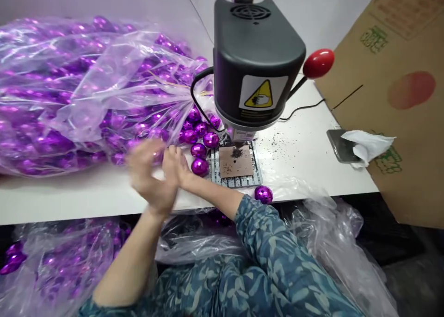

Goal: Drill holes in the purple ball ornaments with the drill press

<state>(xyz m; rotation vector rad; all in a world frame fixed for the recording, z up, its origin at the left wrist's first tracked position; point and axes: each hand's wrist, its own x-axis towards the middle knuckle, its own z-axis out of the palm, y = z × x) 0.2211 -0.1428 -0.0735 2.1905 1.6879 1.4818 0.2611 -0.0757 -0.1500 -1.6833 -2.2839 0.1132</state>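
My left hand (pixel 151 176) is smeared by motion at the front edge of the bag, its fingers raised and curved; whether it holds anything cannot be made out. Close beside it, my right hand (pixel 175 166) has its fingers curled together, and what they hold, if anything, is hidden. A shiny purple faceted ball (pixel 157 157) shows just behind the two hands. To the right of my right hand, several loose purple balls (pixel 199 166) lie on the white table. A large clear plastic bag (pixel 86 95) full of such balls spreads across the left side.
A black press (pixel 256 53) with a red-knobbed lever (pixel 318 63) stands over a brown pad (pixel 236 162) strewn with dark crumbs. One ball (pixel 263 194) sits by the table's front edge. A phone (pixel 342 146), white tissue (pixel 371 143) and cardboard box (pixel 398 99) are right.
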